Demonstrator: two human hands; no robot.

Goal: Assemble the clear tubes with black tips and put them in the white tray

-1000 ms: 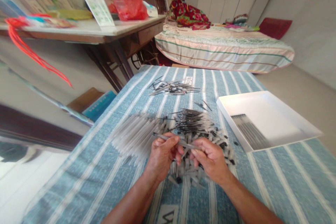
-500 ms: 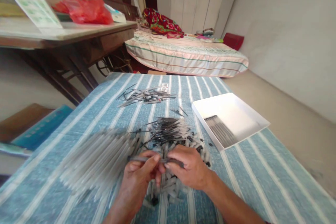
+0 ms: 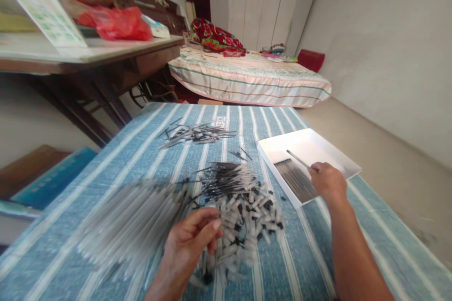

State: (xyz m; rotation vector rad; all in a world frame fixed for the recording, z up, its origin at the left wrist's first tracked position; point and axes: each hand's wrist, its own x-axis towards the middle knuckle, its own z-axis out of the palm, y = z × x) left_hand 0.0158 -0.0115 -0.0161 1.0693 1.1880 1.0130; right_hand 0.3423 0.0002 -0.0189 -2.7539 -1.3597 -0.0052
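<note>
A slim grey pen (image 3: 297, 158) is pinched by its near end in my right hand (image 3: 328, 181), over the white box lid or tray (image 3: 337, 153). Inside that tray, a row of similar grey pens (image 3: 298, 181) lies side by side along the left wall. My left hand (image 3: 192, 240) hovers low over the table, its fingers curled and thumb against the index finger, with nothing seen between them. Beside it spreads a heap of translucent pen caps (image 3: 247, 221), some with black ends. Left of the hand lies a large pile of clear pen barrels (image 3: 130, 225), partly blurred.
Behind the caps is a stack of dark-tipped pen refills (image 3: 229, 178). A looser pile of thin parts (image 3: 197, 132) lies farther back on the striped tablecloth (image 3: 141, 150). A side table (image 3: 116, 51) with a red bag (image 3: 123, 23) stands left; a bed (image 3: 254, 80) is beyond.
My right hand has left the left hand and moved right and away, carrying the pen over the white tray. My left hand has stayed nearly in place and no longer holds the pen.
</note>
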